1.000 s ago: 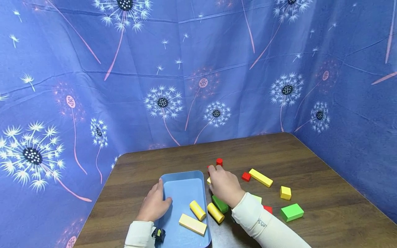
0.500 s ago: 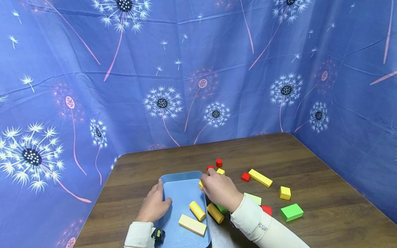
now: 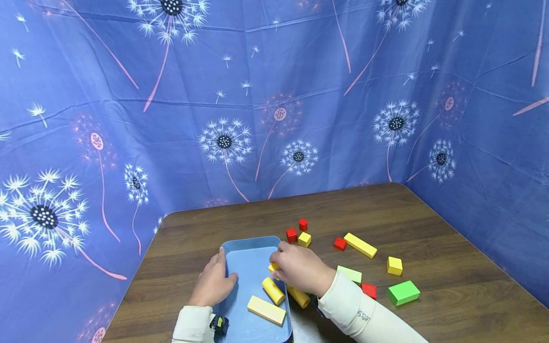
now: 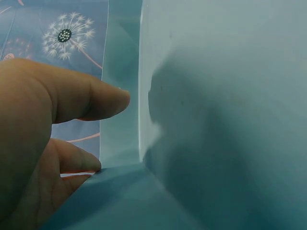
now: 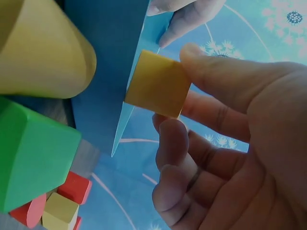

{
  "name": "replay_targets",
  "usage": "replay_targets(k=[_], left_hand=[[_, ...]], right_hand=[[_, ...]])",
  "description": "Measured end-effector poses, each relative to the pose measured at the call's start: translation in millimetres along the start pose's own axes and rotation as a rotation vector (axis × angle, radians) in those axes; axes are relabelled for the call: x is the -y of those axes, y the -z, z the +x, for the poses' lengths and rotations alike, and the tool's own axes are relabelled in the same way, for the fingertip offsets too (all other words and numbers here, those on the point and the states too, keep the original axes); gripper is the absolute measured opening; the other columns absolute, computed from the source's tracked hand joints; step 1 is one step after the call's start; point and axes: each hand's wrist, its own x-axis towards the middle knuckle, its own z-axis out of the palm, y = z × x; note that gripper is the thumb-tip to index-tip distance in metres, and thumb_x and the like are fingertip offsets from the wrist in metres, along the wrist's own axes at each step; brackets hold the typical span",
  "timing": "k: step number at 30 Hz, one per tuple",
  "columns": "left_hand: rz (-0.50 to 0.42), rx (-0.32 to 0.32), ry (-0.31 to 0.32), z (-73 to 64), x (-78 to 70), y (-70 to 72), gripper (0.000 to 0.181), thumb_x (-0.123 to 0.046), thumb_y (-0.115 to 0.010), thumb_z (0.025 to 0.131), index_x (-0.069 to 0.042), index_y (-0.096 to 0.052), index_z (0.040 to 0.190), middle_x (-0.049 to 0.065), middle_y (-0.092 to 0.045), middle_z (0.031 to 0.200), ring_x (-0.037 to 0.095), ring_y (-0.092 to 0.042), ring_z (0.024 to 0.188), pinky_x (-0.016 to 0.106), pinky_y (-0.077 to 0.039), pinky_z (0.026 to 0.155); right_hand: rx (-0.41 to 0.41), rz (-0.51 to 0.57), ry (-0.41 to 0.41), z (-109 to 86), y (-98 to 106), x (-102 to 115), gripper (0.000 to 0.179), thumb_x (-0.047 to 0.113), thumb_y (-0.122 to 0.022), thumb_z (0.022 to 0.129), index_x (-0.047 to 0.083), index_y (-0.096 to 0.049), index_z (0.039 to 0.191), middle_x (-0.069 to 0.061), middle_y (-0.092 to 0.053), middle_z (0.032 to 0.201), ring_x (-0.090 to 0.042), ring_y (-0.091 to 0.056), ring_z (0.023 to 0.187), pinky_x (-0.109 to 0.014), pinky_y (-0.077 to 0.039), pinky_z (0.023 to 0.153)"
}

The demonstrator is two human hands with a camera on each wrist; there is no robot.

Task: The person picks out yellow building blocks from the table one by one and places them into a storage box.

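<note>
My right hand [image 3: 303, 269] pinches a small yellow cube block [image 5: 159, 83] between thumb and fingers, over the right rim of the blue tray [image 3: 246, 244]. At the tray's left rim is my left hand [image 3: 213, 281], thumb on the inner side and fingers outside the wall. Inside the tray lie a yellow cylinder block [image 3: 273, 291] and a pale yellow rectangular block [image 3: 266, 311]. Another yellow cylinder [image 3: 299, 297] lies just outside the right wall, partly under my right hand. A green block [image 5: 36, 151], mostly hidden in the head view, shows beside it in the right wrist view.
Behind my right hand stand a red cylinder [image 3: 303, 224], a red cube [image 3: 291, 235] and a yellow cube [image 3: 304, 239]. Farther right on the wooden table [image 3: 450, 281] are a long yellow block [image 3: 360, 246], a green block [image 3: 403, 293] and several others. Patterned blue cloth [image 3: 257, 95] hangs behind.
My right hand has lifted the yellow cube from the table and carried it left and nearer, over the tray's right side. The left hand stays at the left rim.
</note>
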Motion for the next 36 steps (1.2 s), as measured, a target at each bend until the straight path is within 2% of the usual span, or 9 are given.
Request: replay_targets(k=[17,29,36], left_hand=[[0.005,-0.005,0.000,0.9,-0.2,0.6,0.086,-0.026,-0.070,0.094,0.007,-0.026,0.160,0.030,-0.040,0.159,0.050,-0.043,0.144,0.067,-0.038,0.114],[0.011,-0.007,0.003,-0.6,-0.4,0.1,0.088,-0.026,-0.070,0.093,0.007,-0.025,0.161,0.029,-0.040,0.159,0.049,-0.044,0.144,0.066,-0.039,0.114],[0.006,0.004,0.018,-1.2,-1.3,0.4,0.087,-0.025,-0.070,0.094,0.006,-0.024,0.161,0.029,-0.039,0.160,0.050,-0.043,0.144,0.068,-0.040,0.113]], right_hand=[[0.109,0.006,0.013,1.7,-1.0,10.9,0.023,0.042,-0.080,0.089,0.021,-0.079,0.100,0.009,-0.054,0.080,-0.002,-0.046,0.065,-0.018,-0.042,0.055],[0.127,0.010,0.062,-1.9,1.7,19.2,0.019,0.040,-0.085,0.085,0.023,-0.078,0.091,0.012,-0.055,0.077,-0.001,-0.046,0.064,-0.017,-0.042,0.056],[0.174,0.038,0.111,-5.2,-0.6,25.4,0.019,0.038,-0.089,0.081,0.026,-0.078,0.091,0.015,-0.056,0.077,0.002,-0.047,0.065,-0.015,-0.042,0.056]])
